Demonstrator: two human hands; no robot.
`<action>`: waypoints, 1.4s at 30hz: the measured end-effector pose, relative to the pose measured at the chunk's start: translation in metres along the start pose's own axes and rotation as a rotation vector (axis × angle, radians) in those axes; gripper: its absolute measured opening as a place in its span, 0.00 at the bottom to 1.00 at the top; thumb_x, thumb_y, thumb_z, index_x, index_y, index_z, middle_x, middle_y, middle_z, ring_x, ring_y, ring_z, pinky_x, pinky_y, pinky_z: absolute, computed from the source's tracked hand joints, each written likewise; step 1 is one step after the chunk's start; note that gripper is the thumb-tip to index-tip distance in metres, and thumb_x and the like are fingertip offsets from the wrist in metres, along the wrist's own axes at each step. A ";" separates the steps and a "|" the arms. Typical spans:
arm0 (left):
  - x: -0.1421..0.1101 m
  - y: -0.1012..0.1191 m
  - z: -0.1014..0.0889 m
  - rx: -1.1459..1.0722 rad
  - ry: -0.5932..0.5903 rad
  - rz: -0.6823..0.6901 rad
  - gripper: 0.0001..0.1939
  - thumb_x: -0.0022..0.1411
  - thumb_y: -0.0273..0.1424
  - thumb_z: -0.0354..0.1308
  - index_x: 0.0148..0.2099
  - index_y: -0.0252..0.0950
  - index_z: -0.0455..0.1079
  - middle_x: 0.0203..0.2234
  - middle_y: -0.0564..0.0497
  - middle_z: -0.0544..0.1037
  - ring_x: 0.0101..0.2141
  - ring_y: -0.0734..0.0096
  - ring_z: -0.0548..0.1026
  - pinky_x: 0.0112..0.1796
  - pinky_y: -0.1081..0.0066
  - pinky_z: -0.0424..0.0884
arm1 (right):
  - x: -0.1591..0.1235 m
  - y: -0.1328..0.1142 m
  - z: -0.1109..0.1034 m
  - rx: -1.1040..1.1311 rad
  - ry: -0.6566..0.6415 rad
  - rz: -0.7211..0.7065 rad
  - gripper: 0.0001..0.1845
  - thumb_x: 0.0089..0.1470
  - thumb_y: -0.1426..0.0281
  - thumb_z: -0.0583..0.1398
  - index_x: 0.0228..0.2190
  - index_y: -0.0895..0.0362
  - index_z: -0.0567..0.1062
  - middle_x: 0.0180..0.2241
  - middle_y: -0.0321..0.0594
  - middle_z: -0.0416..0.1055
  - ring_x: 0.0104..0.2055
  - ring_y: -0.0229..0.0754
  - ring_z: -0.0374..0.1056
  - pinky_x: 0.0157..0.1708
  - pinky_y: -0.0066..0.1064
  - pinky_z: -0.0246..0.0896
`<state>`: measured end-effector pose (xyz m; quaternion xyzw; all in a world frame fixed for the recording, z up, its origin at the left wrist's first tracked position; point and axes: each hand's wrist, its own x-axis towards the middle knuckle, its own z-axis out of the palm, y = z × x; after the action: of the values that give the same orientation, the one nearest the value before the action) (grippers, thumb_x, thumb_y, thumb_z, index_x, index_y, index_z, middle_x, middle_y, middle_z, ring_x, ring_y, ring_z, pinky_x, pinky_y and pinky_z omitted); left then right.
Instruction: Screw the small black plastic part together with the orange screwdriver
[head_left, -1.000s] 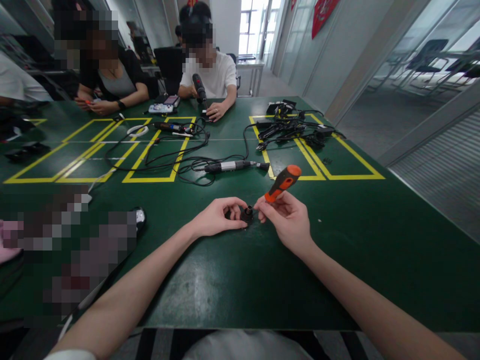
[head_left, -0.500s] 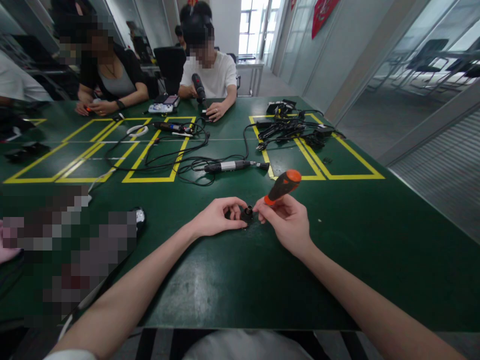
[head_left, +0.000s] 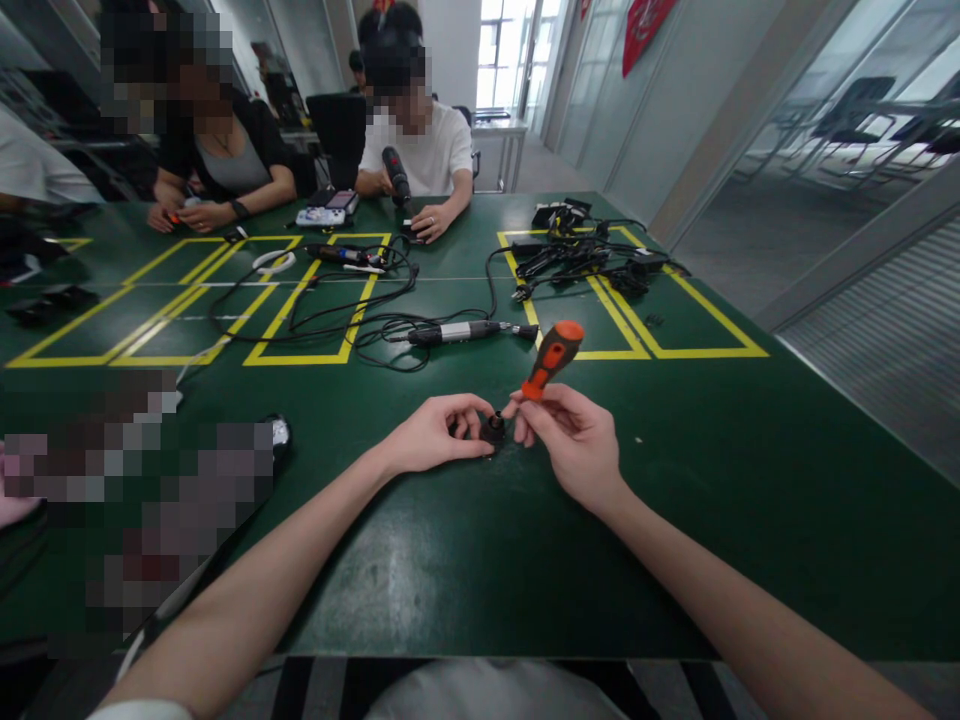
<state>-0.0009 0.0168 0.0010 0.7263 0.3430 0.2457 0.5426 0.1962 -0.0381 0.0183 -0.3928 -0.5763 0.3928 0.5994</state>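
Note:
On the green table (head_left: 420,560) in front of me is a small black round part (head_left: 494,428) with a short tube standing up from it. My left hand (head_left: 444,430) curls around its left side, thumb and fingers gripping it. My right hand (head_left: 574,435) is closed on a screwdriver (head_left: 553,358) with an orange and dark handle, which leans up and to the right. The screwdriver's shaft and tip are hidden by my fingers, close beside the part's tube. I cannot tell whether the tip touches it.
Beyond my hands lies a grey-and-black corded electric screwdriver (head_left: 457,332) with looping cable. Black cables and adapters (head_left: 577,255) are heaped at the back right among yellow tape lines (head_left: 705,353). Across the table, one person (head_left: 431,150) holds a power tool (head_left: 396,175); another person (head_left: 225,160) sits left.
The screwdriver's handle tipped lower to the right, then rose more upright and leftward, with my right fingers shifting slightly. My left hand and the black part stay in place.

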 end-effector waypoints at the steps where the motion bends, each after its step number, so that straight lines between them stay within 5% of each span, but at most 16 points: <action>1: 0.000 0.000 0.000 -0.001 -0.001 0.000 0.20 0.54 0.34 0.71 0.48 0.33 0.74 0.25 0.58 0.72 0.26 0.77 0.66 0.30 0.75 0.62 | 0.000 0.000 0.000 0.004 -0.007 -0.007 0.15 0.60 0.55 0.66 0.37 0.55 0.80 0.28 0.39 0.78 0.23 0.38 0.71 0.23 0.32 0.72; 10: 0.000 -0.002 0.001 -0.033 0.001 0.014 0.20 0.54 0.33 0.72 0.48 0.33 0.75 0.25 0.59 0.72 0.27 0.77 0.69 0.30 0.75 0.64 | 0.001 -0.008 -0.001 -0.088 -0.029 -0.082 0.09 0.59 0.64 0.67 0.28 0.54 0.81 0.30 0.37 0.75 0.23 0.36 0.69 0.20 0.29 0.70; 19: -0.001 0.002 0.001 -0.019 -0.008 -0.003 0.19 0.54 0.33 0.71 0.47 0.32 0.75 0.25 0.58 0.72 0.27 0.77 0.68 0.30 0.75 0.63 | -0.001 -0.002 0.000 -0.027 0.019 -0.059 0.10 0.62 0.60 0.65 0.37 0.54 0.81 0.28 0.39 0.79 0.22 0.37 0.70 0.22 0.32 0.71; 28: 0.000 0.000 0.001 -0.026 -0.001 0.000 0.21 0.54 0.35 0.71 0.48 0.33 0.74 0.25 0.58 0.72 0.27 0.76 0.69 0.31 0.74 0.65 | -0.002 -0.005 -0.002 -0.143 0.049 -0.129 0.05 0.54 0.67 0.69 0.28 0.52 0.80 0.31 0.39 0.78 0.28 0.42 0.73 0.27 0.35 0.74; 35: -0.001 0.002 0.001 -0.010 -0.006 -0.012 0.20 0.54 0.35 0.71 0.47 0.33 0.74 0.25 0.57 0.72 0.27 0.75 0.69 0.31 0.73 0.65 | -0.002 -0.002 -0.002 -0.176 0.125 -0.120 0.08 0.50 0.66 0.73 0.27 0.53 0.79 0.25 0.36 0.77 0.23 0.40 0.71 0.25 0.34 0.72; 42: -0.001 0.005 0.001 0.003 -0.003 -0.007 0.20 0.54 0.35 0.71 0.48 0.33 0.74 0.25 0.58 0.72 0.27 0.76 0.68 0.30 0.74 0.63 | -0.005 -0.004 -0.002 -0.116 0.050 -0.084 0.05 0.57 0.66 0.67 0.32 0.54 0.80 0.27 0.39 0.80 0.22 0.40 0.72 0.24 0.33 0.73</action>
<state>0.0000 0.0147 0.0051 0.7262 0.3450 0.2420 0.5431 0.1984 -0.0440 0.0198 -0.4122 -0.5989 0.3231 0.6059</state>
